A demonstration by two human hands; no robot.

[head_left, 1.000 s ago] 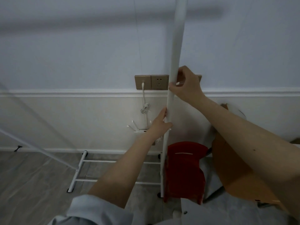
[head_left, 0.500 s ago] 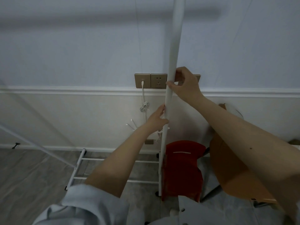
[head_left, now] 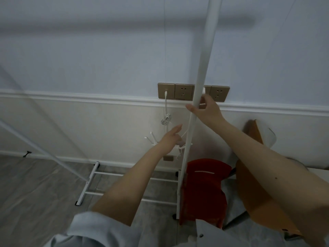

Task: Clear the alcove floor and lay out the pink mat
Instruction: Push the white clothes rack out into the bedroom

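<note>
Far-left rail: we see a thin white bar (head_left: 41, 150) slanting down to the floor, part of the same white rack by our reading.
Rack base: the white frame (head_left: 89, 184) with its cross rungs stands on the grey floor (head_left: 35, 193) against the wall, so the alcove is not yet cleared.
Our left hand (head_left: 170, 138): fingers straight and relaxed, just left of the pole, holding nothing; we cannot tell whether a fingertip brushes it.
Cable: a white lead (head_left: 166, 120) hangs knotted from the socket strip (head_left: 193, 91).
Pole: the rack's white upright (head_left: 204, 68) rises out of view at the top.
Our right hand (head_left: 207, 111): thumb and fingers curled round the pole just below the sockets.
Red chair (head_left: 203, 189): touching or just beside the pole's foot.
Orange chair (head_left: 258, 189): tipped against the wall at the right.
Pink mat: not in view.
Progress: early, we judge; rack and both chairs must leave before any mat goes down.
</note>
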